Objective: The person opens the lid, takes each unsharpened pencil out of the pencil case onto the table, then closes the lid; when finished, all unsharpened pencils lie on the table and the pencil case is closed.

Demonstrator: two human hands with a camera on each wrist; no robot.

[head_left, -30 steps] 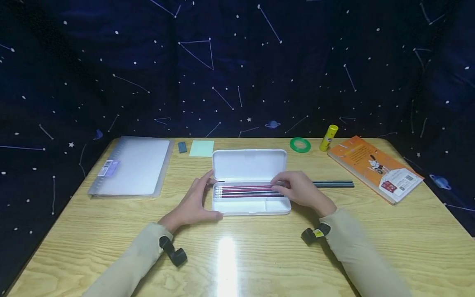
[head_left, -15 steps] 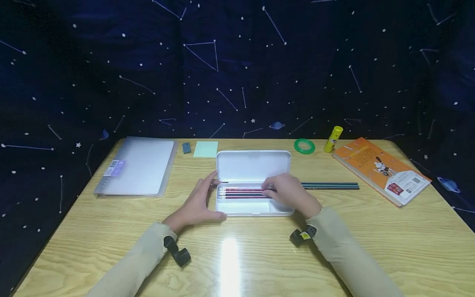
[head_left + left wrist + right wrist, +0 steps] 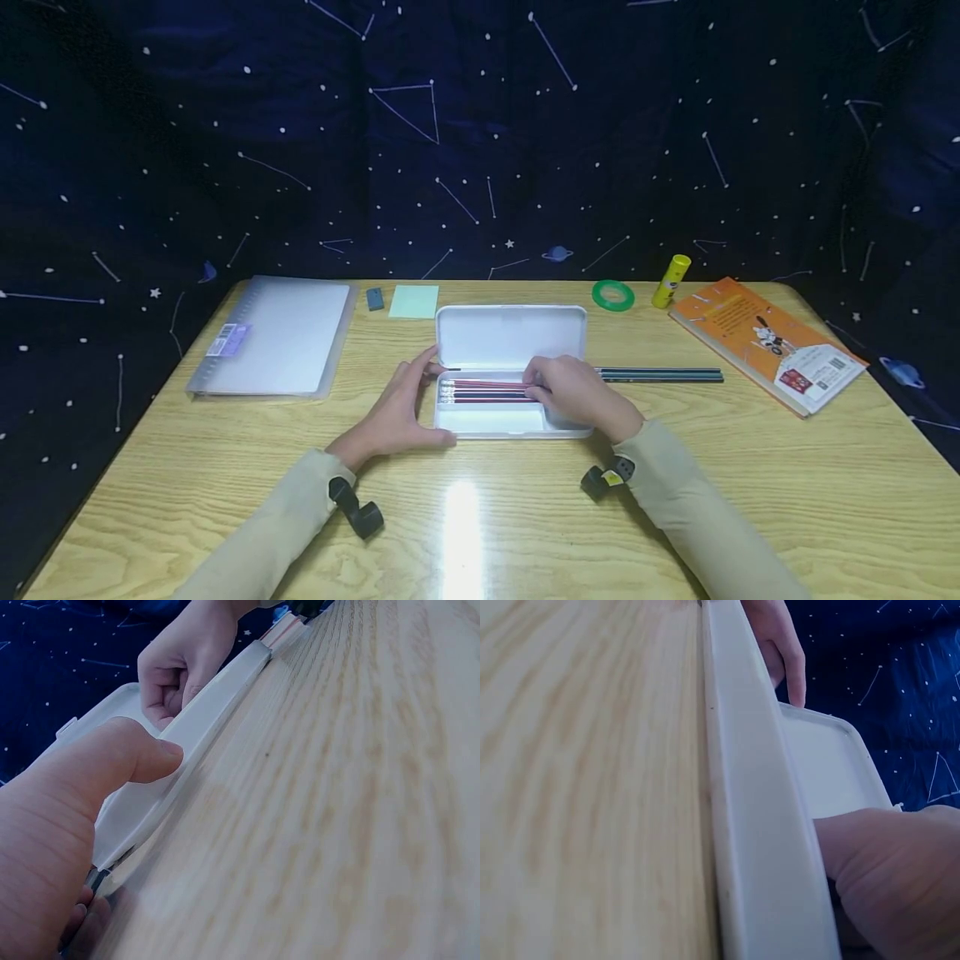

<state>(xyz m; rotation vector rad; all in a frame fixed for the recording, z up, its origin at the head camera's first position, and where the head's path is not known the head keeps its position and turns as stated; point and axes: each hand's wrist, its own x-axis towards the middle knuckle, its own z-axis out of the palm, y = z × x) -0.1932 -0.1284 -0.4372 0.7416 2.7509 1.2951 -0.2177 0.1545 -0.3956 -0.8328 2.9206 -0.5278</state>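
A white pencil case [image 3: 487, 422] lies with its lid [image 3: 510, 336] raised at the back. Several pencils [image 3: 487, 392], red and dark with silver ends at the left, lie side by side in its rear compartment. My left hand [image 3: 393, 412] spans the case's left end, thumb at the front wall and fingers round the back corner; the thumb [image 3: 154, 756] shows pressed there in the left wrist view. My right hand [image 3: 577, 389] reaches into the right half, its curled fingers and thumb pinching at the pencils, whose right ends it hides.
Dark green pencils [image 3: 660, 375] lie on the table right of the case. Behind stand or lie an eraser [image 3: 375, 298], sticky notes [image 3: 414, 302], green tape [image 3: 612, 295] and a yellow glue stick [image 3: 671, 281]. A ring-bound notebook [image 3: 281, 333] is left, an orange book [image 3: 765, 342] right.
My right hand has moved left along the pencils, deeper over the case. The pencils' visible part has shortened beneath it. My left hand keeps its hold on the case's left end.
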